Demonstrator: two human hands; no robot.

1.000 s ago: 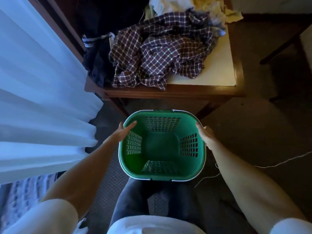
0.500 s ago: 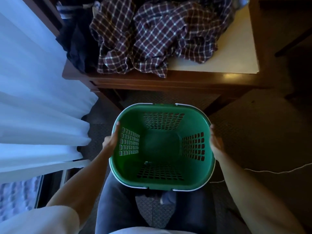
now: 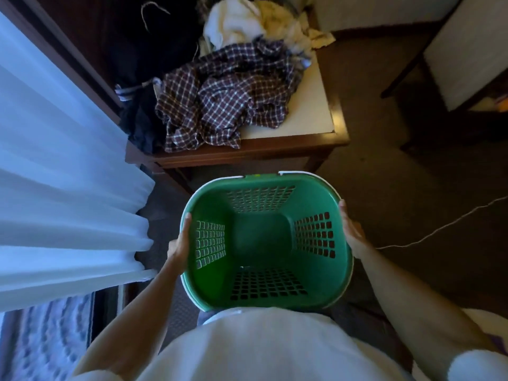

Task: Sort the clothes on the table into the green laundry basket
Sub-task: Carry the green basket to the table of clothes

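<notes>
Fingers of both hands grip the empty green laundry basket [image 3: 275, 301] by its sides; no writing legible.

The basket's [image 3: 268, 243] near rim is hidden by the person's white shirt [image 3: 264, 345]. Fingers of the left hand [image 3: 180, 244] and right hand [image 3: 351, 232] are hidden behind its sides. At the table's [image 3: 310, 125] far edge, pale clothes [image 3: 247, 22] are cut off by the top edge. Dark clothes [image 3: 143, 125] at its left edge are lost in shadow.
</notes>
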